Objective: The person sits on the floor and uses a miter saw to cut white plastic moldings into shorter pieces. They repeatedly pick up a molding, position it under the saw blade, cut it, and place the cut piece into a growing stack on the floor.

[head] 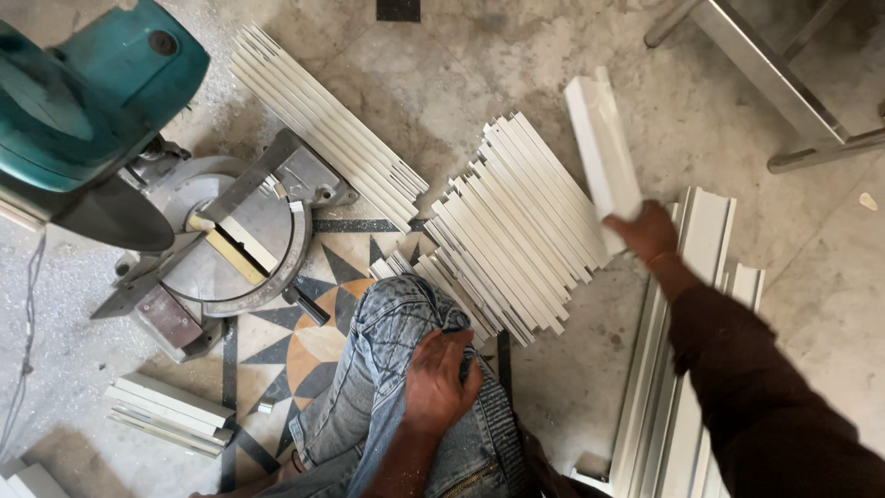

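Possibly the short white profile piece (604, 148) slips — the right hand (645, 231) closes its fingers only on the near end, above the row of cut white strips (502, 226), while the left hand (438, 383) lies spread on the knee — and scatters them.

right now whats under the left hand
The left hand rests flat on a bent knee in faded blue jeans. Beneath the leg, patterned floor tile shows at the edges; what lies directly under the knee is covered.
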